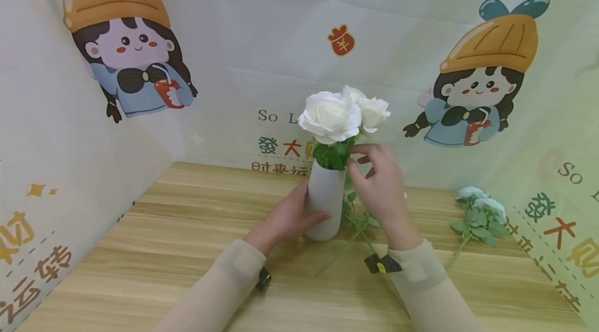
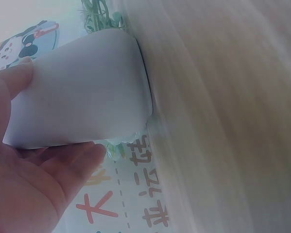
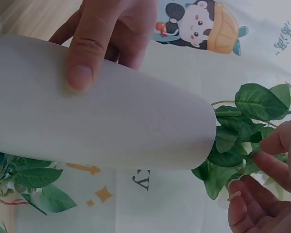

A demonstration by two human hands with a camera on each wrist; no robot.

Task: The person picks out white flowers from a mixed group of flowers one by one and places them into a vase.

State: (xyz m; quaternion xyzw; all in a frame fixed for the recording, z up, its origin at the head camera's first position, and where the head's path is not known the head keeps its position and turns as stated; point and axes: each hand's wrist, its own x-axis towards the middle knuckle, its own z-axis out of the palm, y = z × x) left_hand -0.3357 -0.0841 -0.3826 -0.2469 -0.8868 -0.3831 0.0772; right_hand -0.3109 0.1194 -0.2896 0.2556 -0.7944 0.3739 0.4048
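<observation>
A white vase (image 1: 324,199) stands on the table, slightly tilted in the head view. White roses (image 1: 330,116) with green leaves (image 3: 225,138) fill its mouth. My left hand (image 1: 287,215) grips the vase's lower body, thumb across the front and fingers behind; the left wrist view shows the vase's base (image 2: 145,82) close to the tabletop. At the vase's mouth, my right hand (image 1: 380,186) pinches at the rose leaves with bent thumb and fingers. Exactly which leaf or stem lies between those fingertips is partly hidden.
Green stems with leaves (image 1: 357,225) lie on the table (image 1: 187,249) just right of the vase. Farther right lie pale blue flowers (image 1: 489,211). A printed cloth (image 1: 243,61) with cartoon figures hangs behind and at both sides.
</observation>
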